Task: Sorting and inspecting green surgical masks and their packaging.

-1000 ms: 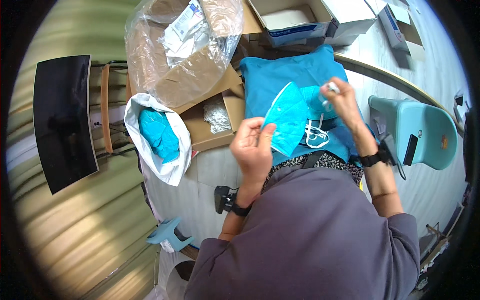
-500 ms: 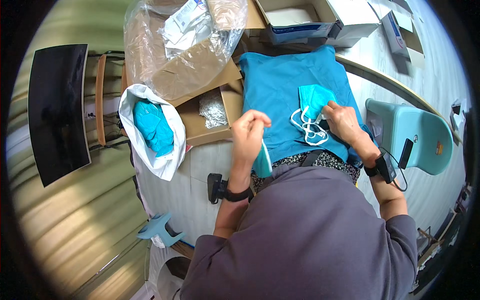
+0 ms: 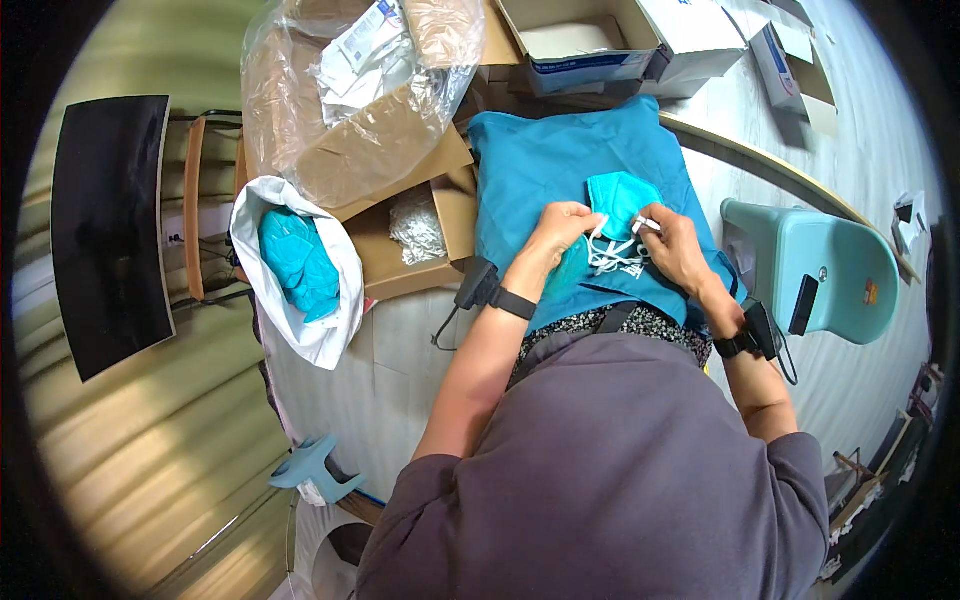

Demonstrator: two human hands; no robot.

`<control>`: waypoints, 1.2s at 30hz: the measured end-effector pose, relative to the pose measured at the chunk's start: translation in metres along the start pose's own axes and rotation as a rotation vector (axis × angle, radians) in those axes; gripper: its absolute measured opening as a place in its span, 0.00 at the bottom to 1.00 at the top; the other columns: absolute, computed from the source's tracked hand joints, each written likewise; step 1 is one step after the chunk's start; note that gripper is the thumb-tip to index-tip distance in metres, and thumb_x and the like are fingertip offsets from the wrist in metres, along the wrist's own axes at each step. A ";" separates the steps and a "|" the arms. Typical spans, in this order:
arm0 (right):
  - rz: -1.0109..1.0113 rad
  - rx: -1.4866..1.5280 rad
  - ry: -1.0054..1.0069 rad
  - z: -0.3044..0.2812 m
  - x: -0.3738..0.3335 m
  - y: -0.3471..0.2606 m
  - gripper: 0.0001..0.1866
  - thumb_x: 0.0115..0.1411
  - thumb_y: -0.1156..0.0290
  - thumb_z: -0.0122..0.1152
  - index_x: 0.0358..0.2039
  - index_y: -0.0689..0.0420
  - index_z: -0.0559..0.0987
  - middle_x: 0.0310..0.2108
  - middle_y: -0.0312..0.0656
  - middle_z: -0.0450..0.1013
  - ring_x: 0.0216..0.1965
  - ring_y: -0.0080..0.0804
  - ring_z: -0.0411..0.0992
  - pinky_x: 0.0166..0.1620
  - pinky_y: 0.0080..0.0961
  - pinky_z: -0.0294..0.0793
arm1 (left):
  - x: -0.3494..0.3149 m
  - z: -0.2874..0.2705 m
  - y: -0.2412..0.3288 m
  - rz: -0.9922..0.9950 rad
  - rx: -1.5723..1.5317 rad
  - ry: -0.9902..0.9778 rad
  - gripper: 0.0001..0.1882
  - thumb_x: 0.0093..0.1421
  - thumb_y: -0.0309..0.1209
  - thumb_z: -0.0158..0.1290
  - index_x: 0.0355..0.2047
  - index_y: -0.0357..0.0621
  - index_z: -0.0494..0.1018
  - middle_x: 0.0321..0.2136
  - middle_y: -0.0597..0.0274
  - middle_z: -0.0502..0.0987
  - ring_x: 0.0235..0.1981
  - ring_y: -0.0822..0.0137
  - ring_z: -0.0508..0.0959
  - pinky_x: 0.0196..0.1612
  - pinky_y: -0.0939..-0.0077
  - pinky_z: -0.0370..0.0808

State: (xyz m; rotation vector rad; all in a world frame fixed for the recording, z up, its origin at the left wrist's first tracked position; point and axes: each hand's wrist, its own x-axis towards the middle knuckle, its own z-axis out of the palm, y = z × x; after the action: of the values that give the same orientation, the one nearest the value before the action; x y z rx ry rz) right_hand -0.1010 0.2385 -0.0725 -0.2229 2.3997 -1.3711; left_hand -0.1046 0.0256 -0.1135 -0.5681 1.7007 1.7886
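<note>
Gathering the ear straps seems to be the step in hand, on a folded turquoise face mask (image 3: 622,197) that lies on the blue cloth (image 3: 525,150) spread over the person's lap. Its white ear loops (image 3: 612,262) are bunched at the lower edge, between the two hands. The left hand (image 3: 556,235) has thumb and forefinger together at the mask's lower left corner, seemingly clamped on a loop; a second turquoise mask (image 3: 569,270) shows just beside and below that hand. The right hand (image 3: 678,246) pinches a small white piece (image 3: 647,224) at the opposite corner, too small to tell whether it is loop or something else. As I judge it, the next move calls for a steady pinch on both sides and for separating the strands without snagging. Further left, a white sack (image 3: 347,318) holds more turquoise masks (image 3: 300,266), beside an open cardboard box (image 3: 408,280) with a tangled white heap (image 3: 415,226) inside
</note>
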 end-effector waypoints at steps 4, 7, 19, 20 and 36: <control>0.207 0.460 -0.011 0.004 -0.001 -0.003 0.07 0.58 0.75 0.54 0.34 0.61 0.79 0.23 0.35 0.74 0.25 0.21 0.69 0.30 0.21 0.69 | -0.025 0.012 0.033 0.060 -0.180 -0.009 0.07 0.55 0.30 0.61 0.28 0.39 0.77 0.23 0.65 0.78 0.18 0.82 0.69 0.20 0.88 0.62; 0.127 0.427 0.072 0.011 0.000 -0.022 0.06 0.56 0.72 0.61 0.33 0.61 0.76 0.23 0.32 0.71 0.27 0.18 0.67 0.29 0.20 0.67 | -0.042 0.020 0.045 0.170 -0.238 0.074 0.06 0.54 0.26 0.61 0.28 0.38 0.77 0.24 0.63 0.78 0.22 0.80 0.71 0.25 0.87 0.65; -0.127 0.320 0.090 -0.002 0.011 -0.046 0.04 0.59 0.75 0.59 0.36 0.58 0.78 0.16 0.29 0.63 0.19 0.12 0.56 0.21 0.18 0.55 | -0.069 0.036 0.068 0.605 0.065 0.367 0.06 0.58 0.22 0.57 0.32 0.36 0.71 0.26 0.65 0.75 0.19 0.87 0.66 0.18 0.91 0.58; -0.117 0.327 0.069 -0.004 0.012 -0.043 0.04 0.60 0.75 0.58 0.36 0.58 0.78 0.16 0.29 0.63 0.19 0.12 0.57 0.21 0.18 0.56 | -0.071 0.037 0.070 0.607 0.037 0.383 0.05 0.58 0.22 0.57 0.32 0.36 0.71 0.26 0.65 0.75 0.19 0.87 0.67 0.18 0.91 0.58; -0.308 0.113 0.245 -0.006 0.008 -0.066 0.08 0.53 0.74 0.63 0.35 0.60 0.78 0.25 0.44 0.72 0.21 0.31 0.69 0.25 0.26 0.67 | -0.080 0.044 0.069 0.639 0.011 0.387 0.05 0.56 0.21 0.58 0.29 0.35 0.72 0.22 0.69 0.73 0.18 0.89 0.63 0.17 0.92 0.55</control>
State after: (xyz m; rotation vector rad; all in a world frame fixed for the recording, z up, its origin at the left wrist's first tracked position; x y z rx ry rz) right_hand -0.1134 0.2069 -0.0155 -0.4323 2.5529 -1.7567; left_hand -0.0887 0.0590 -0.0051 -0.4061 2.3507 2.1987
